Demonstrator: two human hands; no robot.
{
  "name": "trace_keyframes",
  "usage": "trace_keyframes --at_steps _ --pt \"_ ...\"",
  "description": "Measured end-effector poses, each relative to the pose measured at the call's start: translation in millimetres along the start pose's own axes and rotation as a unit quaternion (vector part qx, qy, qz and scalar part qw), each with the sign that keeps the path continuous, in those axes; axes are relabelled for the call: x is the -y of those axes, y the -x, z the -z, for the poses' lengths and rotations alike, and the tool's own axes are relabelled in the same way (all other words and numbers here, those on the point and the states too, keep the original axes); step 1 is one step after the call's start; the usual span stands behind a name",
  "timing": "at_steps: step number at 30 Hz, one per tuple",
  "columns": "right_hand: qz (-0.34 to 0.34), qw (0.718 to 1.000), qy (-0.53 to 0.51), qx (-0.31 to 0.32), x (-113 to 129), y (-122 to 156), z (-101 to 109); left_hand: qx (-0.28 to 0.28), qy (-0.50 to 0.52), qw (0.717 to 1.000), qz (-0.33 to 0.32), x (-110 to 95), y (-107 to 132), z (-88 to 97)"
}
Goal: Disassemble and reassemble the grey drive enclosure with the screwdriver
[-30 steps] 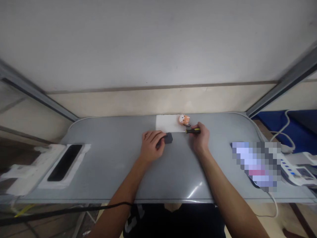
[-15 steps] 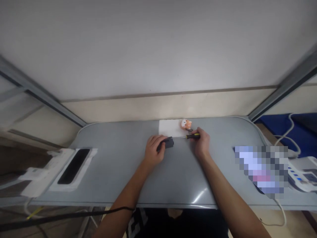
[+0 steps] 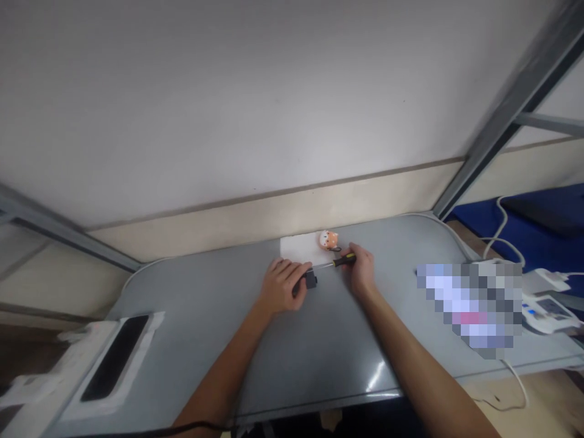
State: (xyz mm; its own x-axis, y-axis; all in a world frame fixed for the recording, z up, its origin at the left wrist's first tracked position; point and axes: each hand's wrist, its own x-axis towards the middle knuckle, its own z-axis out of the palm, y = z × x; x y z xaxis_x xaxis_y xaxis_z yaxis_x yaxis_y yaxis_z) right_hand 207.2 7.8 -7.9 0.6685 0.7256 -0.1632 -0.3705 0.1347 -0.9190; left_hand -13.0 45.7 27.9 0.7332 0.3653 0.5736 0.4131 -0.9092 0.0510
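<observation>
My left hand [image 3: 285,286] is closed around a small dark grey block-shaped device [image 3: 311,278] on the grey table; its fingers cover most of it. In my right hand [image 3: 361,271] is a screwdriver [image 3: 345,260] with a black and yellow handle, its shaft pointing left. The shaft lies along the upper side of the device, and the tip is hidden by the left fingers. Behind both hands, a white sheet of paper [image 3: 297,244] lies flat. On its right end sits an orange and white animal-faced case [image 3: 328,239] with a dark loop.
A black phone [image 3: 116,358] lies on white paper at the left. On the right is a blurred-out item [image 3: 469,310], with a white power strip [image 3: 550,313] and white cables beside it. The wall [image 3: 283,213] borders the table's back edge.
The view has tilted and shifted. My left fingers now cover more of the device, and the screwdriver's shaft has moved left over it, slanting more. Both hands keep their hold.
</observation>
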Motion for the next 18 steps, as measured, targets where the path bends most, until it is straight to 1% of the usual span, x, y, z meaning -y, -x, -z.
trace_keyframes --at_steps 3,5,9,13,16,18 --pt "-0.004 1.0 0.003 0.0 -0.7 -0.5 0.0 -0.035 -0.011 0.999 0.017 -1.4 3.4 -0.5" --pt "-0.005 1.0 0.001 -0.004 -0.3 -0.3 -0.3 -0.05 -0.01 0.999 0.014 -1.4 7.9 -0.2" --pt "-0.004 1.0 0.008 -0.006 0.5 0.1 0.4 -0.033 0.018 0.999 -0.011 2.4 13.5 -0.5" --pt "0.001 1.0 0.019 -0.002 -1.7 -0.1 3.2 -0.023 0.051 0.998 -0.005 8.0 13.1 -1.9" --pt "-0.005 1.0 0.017 0.0 -3.0 -0.5 4.5 0.001 0.062 0.998 0.001 10.1 13.7 -2.1" --pt "-0.014 1.0 -0.005 -0.008 -1.8 -1.7 4.7 0.018 0.062 0.998 0.005 10.7 15.3 -2.0"
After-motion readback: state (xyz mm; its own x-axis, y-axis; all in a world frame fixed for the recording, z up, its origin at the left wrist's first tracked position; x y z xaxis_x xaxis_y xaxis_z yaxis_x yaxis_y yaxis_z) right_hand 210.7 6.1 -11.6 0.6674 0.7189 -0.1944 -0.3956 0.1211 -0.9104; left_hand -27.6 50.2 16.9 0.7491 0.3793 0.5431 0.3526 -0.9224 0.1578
